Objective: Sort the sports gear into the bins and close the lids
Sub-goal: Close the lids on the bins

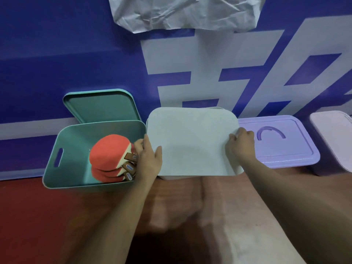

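A pale grey-white lid (192,141) lies over the middle bin, hiding what is inside. My left hand (148,159) grips its left edge, thumb on top. My right hand (241,143) grips its right edge, fingers curled over the rim. To the left stands an open teal bin (62,149) holding several red table tennis paddles (109,157), stacked with handles toward the right. The teal lid (101,105) leans against the wall behind that bin.
A purple bin with its lid (280,141) on sits to the right, and a pale pink lidded bin (333,136) beyond it. A blue wall with white lettering stands behind. The floor is red and brown in front.
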The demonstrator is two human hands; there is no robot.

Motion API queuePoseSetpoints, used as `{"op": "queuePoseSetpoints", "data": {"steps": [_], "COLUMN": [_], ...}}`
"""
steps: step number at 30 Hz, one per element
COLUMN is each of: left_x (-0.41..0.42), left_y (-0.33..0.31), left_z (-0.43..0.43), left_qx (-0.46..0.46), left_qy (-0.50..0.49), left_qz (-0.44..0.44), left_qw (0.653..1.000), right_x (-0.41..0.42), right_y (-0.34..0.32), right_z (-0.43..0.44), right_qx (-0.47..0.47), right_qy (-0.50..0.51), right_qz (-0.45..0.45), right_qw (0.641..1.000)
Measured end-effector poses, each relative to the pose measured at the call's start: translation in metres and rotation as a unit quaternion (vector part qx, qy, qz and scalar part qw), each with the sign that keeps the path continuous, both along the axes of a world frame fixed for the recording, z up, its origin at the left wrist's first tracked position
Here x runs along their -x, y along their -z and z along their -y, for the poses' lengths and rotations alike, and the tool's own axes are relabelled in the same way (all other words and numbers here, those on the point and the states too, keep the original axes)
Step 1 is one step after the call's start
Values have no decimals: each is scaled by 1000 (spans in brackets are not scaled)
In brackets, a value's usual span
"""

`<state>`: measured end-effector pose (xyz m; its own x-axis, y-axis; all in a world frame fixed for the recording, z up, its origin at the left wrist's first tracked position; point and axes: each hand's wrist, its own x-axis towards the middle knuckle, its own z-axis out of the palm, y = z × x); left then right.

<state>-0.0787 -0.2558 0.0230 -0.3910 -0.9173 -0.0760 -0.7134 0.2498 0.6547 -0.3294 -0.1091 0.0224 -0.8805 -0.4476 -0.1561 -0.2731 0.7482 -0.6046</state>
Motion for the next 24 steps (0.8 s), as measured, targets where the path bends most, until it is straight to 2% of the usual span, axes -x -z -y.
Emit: {"op": "queuePoseSetpoints", "data": {"steps": [2, 8, 12, 15, 21, 24], "left_x": [-3, 3, 13, 16, 21, 24], "left_y": [3, 3, 3, 4, 20, 23], "left_z": [-2, -4, -2, 0, -4, -11], "left_qx": [0, 3, -54, -61, 76, 109], "left_qy": [-3, -19, -16, -10, 50, 51], "left_qz": [-13, 31, 45, 60, 142, 147], "left_qw": [1000, 999, 997, 996, 986, 982], "right_x": [-5, -1, 12, 17, 22, 27], "right_y": [6, 9, 11, 14, 18, 18], "right_z": [-1, 5, 7, 8, 8, 4], "right_qx": [-7, -11, -9, 2, 7, 6], "right_qy": [-8, -39, -49, -66, -67, -76], "right_qz": [-23, -50, -39, -36, -23, -17], "right_qw": [1000, 998, 998, 997, 997, 997]}}
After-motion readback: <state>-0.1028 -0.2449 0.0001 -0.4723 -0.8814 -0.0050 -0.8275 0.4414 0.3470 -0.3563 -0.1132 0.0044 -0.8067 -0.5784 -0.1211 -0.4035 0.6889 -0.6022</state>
